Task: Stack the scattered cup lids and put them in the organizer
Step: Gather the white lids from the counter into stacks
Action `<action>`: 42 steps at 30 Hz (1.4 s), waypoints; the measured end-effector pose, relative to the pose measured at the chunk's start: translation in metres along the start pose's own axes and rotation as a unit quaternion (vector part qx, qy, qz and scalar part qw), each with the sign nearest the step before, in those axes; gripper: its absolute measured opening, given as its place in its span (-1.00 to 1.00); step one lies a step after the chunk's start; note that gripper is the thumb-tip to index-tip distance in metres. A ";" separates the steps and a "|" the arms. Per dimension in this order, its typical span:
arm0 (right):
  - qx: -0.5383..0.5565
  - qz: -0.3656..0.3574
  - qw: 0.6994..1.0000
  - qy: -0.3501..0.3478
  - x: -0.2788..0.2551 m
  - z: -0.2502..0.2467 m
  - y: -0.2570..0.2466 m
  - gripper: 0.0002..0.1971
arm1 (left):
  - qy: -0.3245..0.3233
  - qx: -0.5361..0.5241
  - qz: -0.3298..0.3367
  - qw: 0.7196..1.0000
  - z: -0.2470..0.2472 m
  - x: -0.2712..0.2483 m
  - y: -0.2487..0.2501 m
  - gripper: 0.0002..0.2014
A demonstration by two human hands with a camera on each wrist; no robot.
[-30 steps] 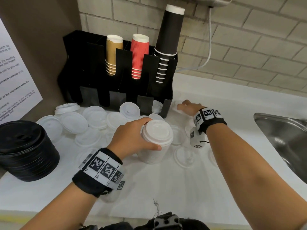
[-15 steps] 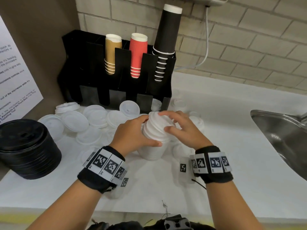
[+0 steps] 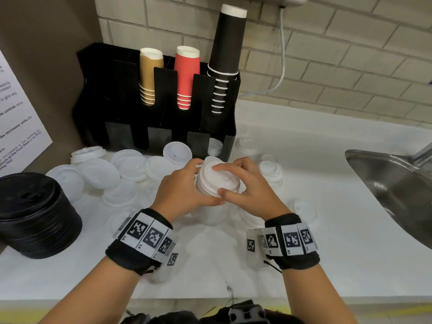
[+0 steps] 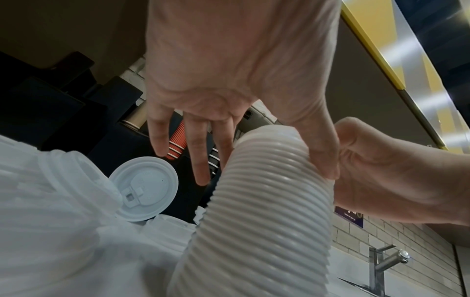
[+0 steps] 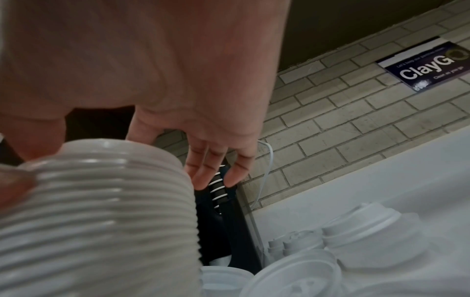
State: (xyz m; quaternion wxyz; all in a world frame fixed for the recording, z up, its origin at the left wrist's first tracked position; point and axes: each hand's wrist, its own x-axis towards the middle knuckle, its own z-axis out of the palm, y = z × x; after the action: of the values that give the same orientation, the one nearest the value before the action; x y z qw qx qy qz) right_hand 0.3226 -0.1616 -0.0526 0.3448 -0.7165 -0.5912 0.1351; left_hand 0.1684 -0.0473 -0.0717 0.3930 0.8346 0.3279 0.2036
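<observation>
Both hands, left hand [image 3: 184, 190] and right hand [image 3: 245, 190], clasp light, wobbly lid stack [image 3: 216, 183] before organizer [image 3: 159, 134]; grip its ribbed sides

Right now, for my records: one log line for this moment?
left hand: holds lid stack | right hand: pinches top lid | organizer: not yet loaded

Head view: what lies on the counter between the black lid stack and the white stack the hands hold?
Loose white lids, scattered and overlapping, fill that stretch between the black lid stack and the white stack. The head view shows it.
</observation>
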 end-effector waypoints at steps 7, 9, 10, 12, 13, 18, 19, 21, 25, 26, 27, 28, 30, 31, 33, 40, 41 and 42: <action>-0.015 0.005 1.000 -0.011 0.002 -0.001 0.000 -0.53 | -0.023 0.028 0.022 0.999 -0.003 0.002 0.004 -0.04; -0.005 0.009 1.000 -0.018 0.003 -0.003 0.001 -0.52 | -0.037 0.022 0.032 0.999 -0.006 0.005 0.004 -0.11; 0.004 0.011 1.000 -0.021 0.003 -0.003 0.002 -0.52 | -0.048 0.007 0.035 0.998 -0.008 0.006 0.004 -0.16; 0.021 0.014 0.999 -0.026 0.004 -0.004 0.004 -0.51 | -0.083 -0.035 0.041 0.995 -0.013 0.010 0.003 -0.17; 0.029 0.015 0.999 -0.030 0.004 -0.003 0.005 -0.51 | -0.099 -0.048 0.048 0.993 -0.016 0.012 0.001 -0.15; 0.083 0.025 0.991 -0.100 0.009 -0.022 0.008 -0.51 | -0.146 -0.029 0.069 0.986 -0.027 0.027 0.002 -0.23; 0.106 0.038 0.988 -0.103 0.016 -0.029 0.010 -0.55 | -0.152 -0.026 0.065 0.986 -0.028 0.030 0.003 -0.28; 0.176 0.081 0.980 -0.041 0.035 -0.044 0.017 -0.66 | -0.162 -0.022 0.057 0.985 -0.030 0.034 0.003 -0.34; 0.291 0.215 0.917 0.165 0.102 -0.064 0.042 -0.85 | -0.173 -0.026 0.049 0.983 -0.029 0.036 0.003 -0.34; 0.313 0.238 0.900 0.186 0.120 -0.068 0.050 -0.89 | -0.172 -0.029 0.050 0.983 -0.029 0.036 0.003 -0.33; 0.321 0.256 0.891 0.192 0.138 -0.070 0.059 -0.88 | -0.171 -0.030 0.049 0.984 -0.029 0.035 0.003 -0.33; 0.310 0.273 0.893 0.178 0.155 -0.071 0.069 -0.87 | -0.169 -0.031 0.049 0.984 -0.029 0.035 0.004 -0.33; 0.234 0.301 0.917 0.115 0.185 -0.068 0.088 -0.83 | -0.166 -0.034 0.054 0.984 -0.028 0.034 0.003 -0.33; 0.173 0.312 0.931 0.076 0.198 -0.064 0.096 -0.68 | -0.164 -0.033 0.056 0.984 -0.028 0.034 0.002 -0.33; 0.008 0.324 0.946 -0.004 0.217 -0.055 0.103 -0.58 | -0.156 -0.028 0.055 0.986 -0.027 0.034 0.000 -0.29; -0.328 0.197 0.900 -0.208 0.245 -0.033 0.124 -0.48 | -0.146 -0.010 0.067 0.987 -0.028 0.034 0.001 -0.22; -0.362 0.183 0.887 -0.223 0.246 -0.032 0.128 -0.41 | -0.146 -0.011 0.067 0.987 -0.029 0.033 0.001 -0.22; -0.380 0.179 0.880 -0.223 0.246 -0.033 0.132 -0.36 | -0.144 -0.013 0.067 0.987 -0.029 0.033 0.001 -0.22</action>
State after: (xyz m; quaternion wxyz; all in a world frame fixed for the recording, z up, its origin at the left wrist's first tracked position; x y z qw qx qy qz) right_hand 0.5067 0.0504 -0.0625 -0.1247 -0.8370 -0.5200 0.1160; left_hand 0.1751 -0.0096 -0.0506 0.4324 0.8702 0.2088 0.1108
